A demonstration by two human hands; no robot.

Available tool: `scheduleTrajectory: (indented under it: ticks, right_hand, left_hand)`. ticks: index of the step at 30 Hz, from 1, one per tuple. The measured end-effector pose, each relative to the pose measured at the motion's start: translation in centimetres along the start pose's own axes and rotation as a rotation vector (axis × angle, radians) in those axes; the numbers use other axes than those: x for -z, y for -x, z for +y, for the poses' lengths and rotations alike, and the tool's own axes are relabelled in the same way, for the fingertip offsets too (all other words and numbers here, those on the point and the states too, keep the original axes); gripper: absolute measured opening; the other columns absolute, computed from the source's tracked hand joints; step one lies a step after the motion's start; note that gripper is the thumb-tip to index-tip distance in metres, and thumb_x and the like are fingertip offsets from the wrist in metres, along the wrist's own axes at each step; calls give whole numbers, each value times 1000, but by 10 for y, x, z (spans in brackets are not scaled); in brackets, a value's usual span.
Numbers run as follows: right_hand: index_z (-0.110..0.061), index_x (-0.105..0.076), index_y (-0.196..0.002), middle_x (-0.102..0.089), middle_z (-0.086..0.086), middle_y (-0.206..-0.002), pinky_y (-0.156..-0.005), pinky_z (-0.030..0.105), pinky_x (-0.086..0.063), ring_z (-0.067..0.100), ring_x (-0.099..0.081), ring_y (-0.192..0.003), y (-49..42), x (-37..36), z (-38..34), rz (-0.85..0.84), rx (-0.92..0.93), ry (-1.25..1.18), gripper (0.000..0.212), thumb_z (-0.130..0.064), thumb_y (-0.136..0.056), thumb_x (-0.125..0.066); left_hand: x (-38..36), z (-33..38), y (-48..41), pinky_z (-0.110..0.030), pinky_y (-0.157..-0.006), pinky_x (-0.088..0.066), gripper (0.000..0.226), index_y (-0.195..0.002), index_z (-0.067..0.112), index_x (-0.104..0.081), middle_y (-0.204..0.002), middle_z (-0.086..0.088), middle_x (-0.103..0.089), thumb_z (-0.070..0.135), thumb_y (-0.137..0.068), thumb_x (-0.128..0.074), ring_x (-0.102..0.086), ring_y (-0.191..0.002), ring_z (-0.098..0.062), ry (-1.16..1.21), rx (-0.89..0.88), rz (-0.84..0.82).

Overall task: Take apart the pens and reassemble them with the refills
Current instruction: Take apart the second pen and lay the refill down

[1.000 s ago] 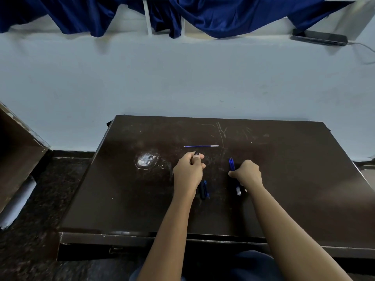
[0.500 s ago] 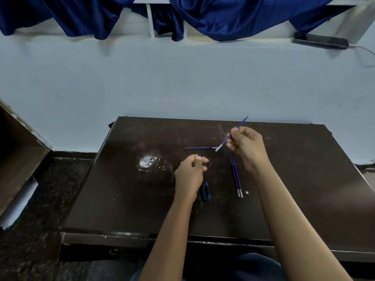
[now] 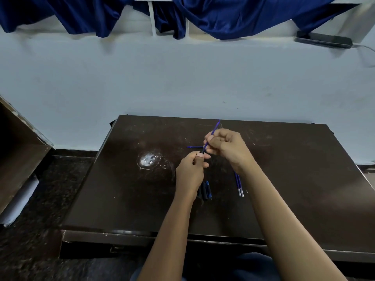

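Observation:
My left hand (image 3: 191, 169) is closed around a small dark pen barrel (image 3: 202, 152) whose end shows above my fingers. My right hand (image 3: 225, 147) pinches a thin blue refill (image 3: 215, 128); the refill slants down to the left and its lower tip meets the barrel's end. Another blue refill (image 3: 193, 147) lies flat on the dark table (image 3: 294, 179) just left of my hands. Two more refills (image 3: 239, 187) lie side by side under my right forearm. Dark and blue pen parts (image 3: 206, 190) lie beside my left wrist.
A whitish worn patch (image 3: 148, 160) marks the tabletop at the left. A pale wall rises behind the table, with blue cloth (image 3: 233, 15) hanging above. A phone (image 3: 324, 40) rests on the ledge at upper right. A brown panel (image 3: 18, 151) leans at the left.
My right hand picked one refill from the group on the table, lifted it, and brought it left to the barrel in my left hand. My left hand rose slightly.

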State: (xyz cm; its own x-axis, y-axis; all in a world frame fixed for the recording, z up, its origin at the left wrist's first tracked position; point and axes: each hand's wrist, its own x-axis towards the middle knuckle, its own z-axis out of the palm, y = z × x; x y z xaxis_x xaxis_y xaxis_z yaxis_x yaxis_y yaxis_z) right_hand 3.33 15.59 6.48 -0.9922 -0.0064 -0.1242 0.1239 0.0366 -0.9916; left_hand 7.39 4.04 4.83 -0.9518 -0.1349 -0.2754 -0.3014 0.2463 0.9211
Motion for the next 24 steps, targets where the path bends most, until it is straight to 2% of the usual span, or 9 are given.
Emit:
scheduleTrajectory:
  ticks: [3, 6, 8, 11, 13, 16, 20, 22, 24]
  right_hand:
    - [-2, -68, -100, -69, 4, -88, -74, 23, -53, 8, -64, -70, -1, -3, 8, -140, -113, 124, 20, 4, -91, -51]
    - [1, -65, -109, -65, 9, -86, -67, 24, -53, 12, -59, -70, -9, -1, 21, 13, -262, 191, 30, 9, -88, -46]
    - [1, -66, -104, -62, 7, -76, -64, 29, -56, 15, -58, -64, -13, 0, 36, 86, -355, 387, 22, 4, -87, -52]
    - [-1, -62, -99, -64, 7, -81, -54, 24, -53, 16, -60, -59, -7, -8, 55, -10, -528, 781, 20, -16, -87, -65]
    - [-8, -53, -84, -60, 6, -78, -50, 23, -49, 14, -59, -57, -1, -15, 62, -87, -595, 917, 23, -25, -86, -67]
    - [-13, -44, -77, -57, 4, -76, -59, 26, -51, 18, -62, -68, -1, -18, 72, -100, -569, 933, 28, -25, -86, -68]
    - [-11, -49, -92, -60, 6, -86, -75, 32, -57, 22, -66, -83, -1, -23, 77, -89, -540, 929, 22, -22, -85, -67]
    - [-11, -50, -94, -63, 8, -93, -76, 33, -58, 23, -67, -86, -2, -25, 79, -90, -539, 934, 22, -20, -85, -67]
    - [-12, -48, -94, -63, 7, -93, -71, 30, -56, 20, -66, -81, -3, -26, 79, -92, -563, 931, 23, -20, -84, -68]
  left_hand:
    - [0, 0, 0, -18, -58, -35, 27, -92, 23, -66, -84, 3, -67, 25, -99, -40, -58, -83, -9, 19, -9, 43]
    - [1, 1, -2, -16, -59, -34, 29, -82, 26, -63, -78, 7, -64, 23, -99, -39, -56, -77, -5, 36, -30, 97]
    - [2, 1, -2, -14, -60, -33, 29, -85, 25, -64, -76, 9, -63, 23, -99, -39, -54, -74, 0, 32, -40, 105]
    - [2, 1, -1, -13, -60, -32, 28, -88, 24, -64, -76, 10, -62, 24, -100, -38, -54, -75, 0, 24, -44, 98]
    - [2, 0, -1, -12, -61, -32, 28, -89, 24, -63, -78, 9, -62, 24, -101, -37, -55, -78, -1, 21, -45, 92]
    - [1, -1, -2, -11, -64, -34, 28, -90, 24, -63, -81, 7, -63, 24, -101, -37, -55, -80, -1, 22, -50, 86]
    - [1, -1, -3, -12, -64, -34, 28, -91, 22, -65, -81, 7, -63, 23, -101, -38, -55, -79, -1, 25, -43, 85]
    - [1, -2, -3, -12, -64, -34, 29, -93, 21, -66, -80, 8, -62, 23, -101, -38, -56, -81, -3, 22, -43, 84]
    - [1, -2, -3, -12, -63, -34, 29, -95, 20, -66, -79, 8, -61, 23, -101, -38, -56, -81, -3, 23, -41, 85]
